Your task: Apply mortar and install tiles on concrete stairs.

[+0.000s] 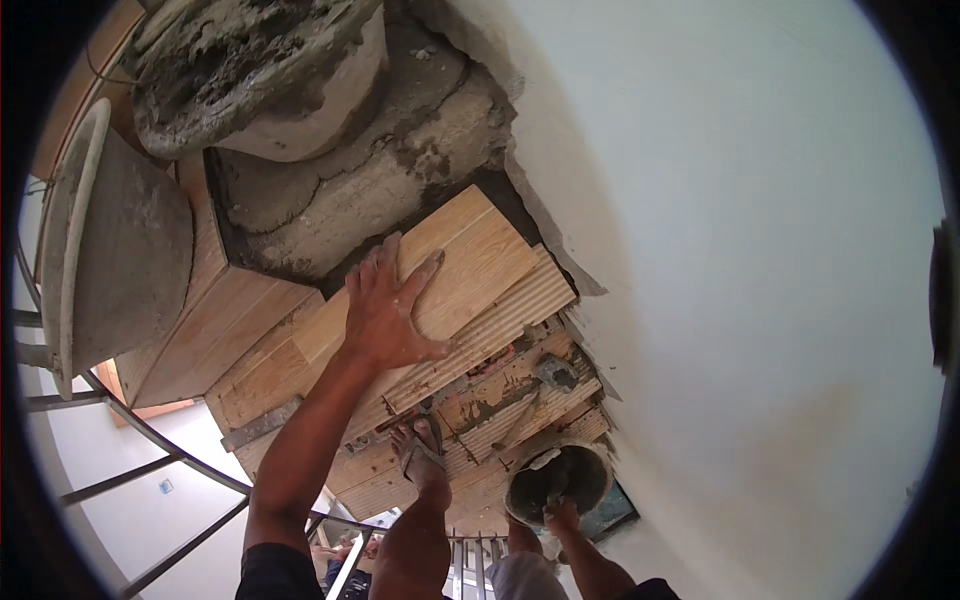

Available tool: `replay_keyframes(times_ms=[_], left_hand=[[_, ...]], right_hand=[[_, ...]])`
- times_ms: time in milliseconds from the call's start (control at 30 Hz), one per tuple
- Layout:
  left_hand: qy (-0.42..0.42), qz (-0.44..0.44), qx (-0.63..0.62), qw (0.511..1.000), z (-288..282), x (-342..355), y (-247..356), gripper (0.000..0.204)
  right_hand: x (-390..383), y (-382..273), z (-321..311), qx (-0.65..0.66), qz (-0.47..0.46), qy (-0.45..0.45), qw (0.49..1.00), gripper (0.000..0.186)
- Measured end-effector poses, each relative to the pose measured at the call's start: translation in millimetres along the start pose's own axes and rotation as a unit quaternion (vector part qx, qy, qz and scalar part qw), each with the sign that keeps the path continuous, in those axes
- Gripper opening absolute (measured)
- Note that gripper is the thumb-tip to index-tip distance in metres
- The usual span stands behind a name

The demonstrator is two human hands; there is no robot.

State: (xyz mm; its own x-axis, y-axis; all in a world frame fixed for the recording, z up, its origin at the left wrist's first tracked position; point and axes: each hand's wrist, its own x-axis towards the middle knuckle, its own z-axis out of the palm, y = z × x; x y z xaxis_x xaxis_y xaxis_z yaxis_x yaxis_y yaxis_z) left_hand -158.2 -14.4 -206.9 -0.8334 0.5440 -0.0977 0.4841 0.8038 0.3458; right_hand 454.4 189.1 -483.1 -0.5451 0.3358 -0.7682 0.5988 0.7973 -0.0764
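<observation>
The left hand (385, 310), fingers spread apart, lies on a wood-patterned tile (470, 250) along the stair's ribbed front edge (500, 312), probably to steady it. The right hand (562, 514) reaches into a bucket (592, 478), placed handily near; its grip I cannot tell.

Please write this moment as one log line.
left hand: spread on wood-grain tile; right hand: at bucket; trowel: on lower step

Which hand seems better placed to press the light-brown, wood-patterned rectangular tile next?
Probably the left hand: it lies spread on the tile. The right hand is away from it, at the round, dark-grey bucket.
</observation>
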Motion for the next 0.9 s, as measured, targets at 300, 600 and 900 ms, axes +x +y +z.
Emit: replay_keyframes(times_ms=[300,600,900], left_hand=[[0.008,0.056,0.006,0.998,20,33,-27,0.113],[0.019,0.083,0.001,0.996,35,37,-44,0.103],[0.036,0.086,-0.026,0.995,43,43,-47,0.100]], right_hand=[[-2,-21,-1,0.258,0.087,-0.014,0.962,0.053],[-21,-45,-14,0.393,0.058,-0.044,0.916,0.042],[-38,-86,-75,0.414,0.041,-0.031,0.909,0.050]])
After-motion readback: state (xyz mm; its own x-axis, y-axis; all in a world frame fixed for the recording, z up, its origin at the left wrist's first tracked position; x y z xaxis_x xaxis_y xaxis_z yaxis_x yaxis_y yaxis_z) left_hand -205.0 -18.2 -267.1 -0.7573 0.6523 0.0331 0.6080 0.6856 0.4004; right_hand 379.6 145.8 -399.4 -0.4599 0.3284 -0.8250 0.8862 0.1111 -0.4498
